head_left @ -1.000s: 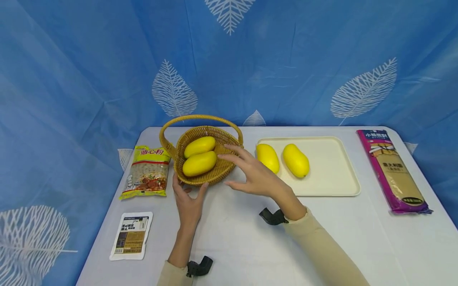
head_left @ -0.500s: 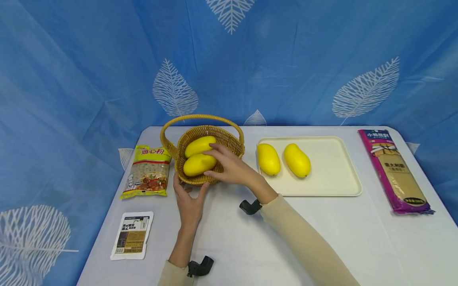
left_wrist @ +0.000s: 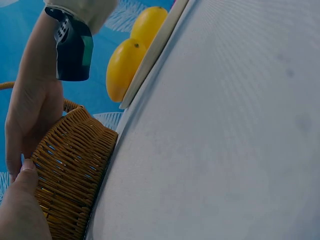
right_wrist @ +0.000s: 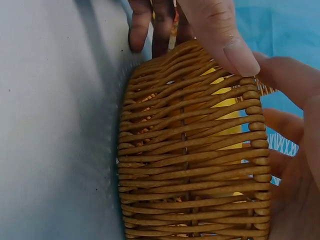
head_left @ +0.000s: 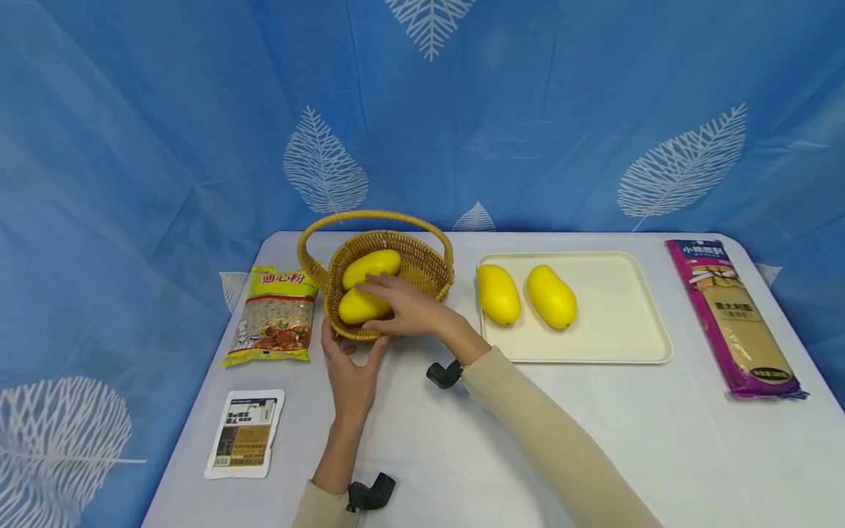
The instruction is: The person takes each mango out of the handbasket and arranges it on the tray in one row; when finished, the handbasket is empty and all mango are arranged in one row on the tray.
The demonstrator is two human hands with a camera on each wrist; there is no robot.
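A wicker basket [head_left: 425, 270] with a tall arched handle stands on the table, left of centre, and holds two yellow mangoes. My left hand [head_left: 353, 378] steadies its near left side, the thumb [right_wrist: 235, 55] over the rim and the other fingers along the outer wall in the right wrist view. Inside the basket my right hand [head_left: 419, 308] grips the nearer mango [head_left: 355, 307], with fingers across its top and the thumb on its near side. The farther mango [head_left: 376, 267] lies just behind those fingertips. Woven cane hides most of the fruit in both wrist views.
Right of the basket, a cream tray [head_left: 607, 308] carries two more mangoes [head_left: 551, 296] at its left end. A pasta bag [head_left: 273, 315] lies close by the basket's left side, a flat white packet [head_left: 246, 434] nearer me. A purple spaghetti pack [head_left: 736, 319] lies far right.
My right hand has moved left from above the basket's right rim, down into the basket and onto the nearer mango. My left hand stays at the basket's side.
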